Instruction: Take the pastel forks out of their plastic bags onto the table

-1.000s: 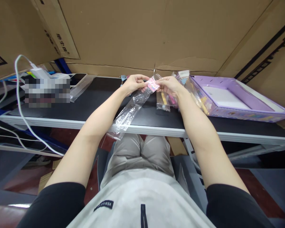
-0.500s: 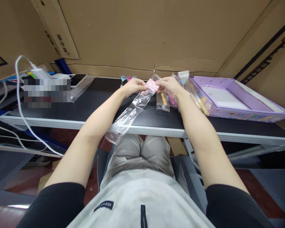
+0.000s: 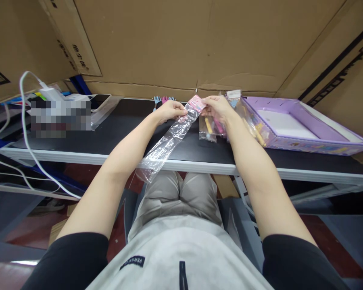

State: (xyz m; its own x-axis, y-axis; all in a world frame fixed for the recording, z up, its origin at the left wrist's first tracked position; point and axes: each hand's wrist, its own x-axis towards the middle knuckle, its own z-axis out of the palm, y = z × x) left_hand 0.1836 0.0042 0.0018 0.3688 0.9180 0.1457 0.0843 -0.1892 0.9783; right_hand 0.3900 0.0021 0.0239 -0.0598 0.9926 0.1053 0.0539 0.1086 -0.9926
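Pink card (image 3: 196, 103) sliding forward, left fingers (image 3: 179, 106) pinching clear bag (image 3: 166, 143) just beside it, right fingers (image 3: 211, 100) gripping its right edge

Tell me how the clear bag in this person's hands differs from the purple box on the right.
The clear bag is long, narrow and see-through, with pink at its upper end; the purple box is wide, with solid walls. The left hand and right hand hold the bag, while neither touches the box. The bag's lower end hangs past the front edge of the table; the box rests on the table.
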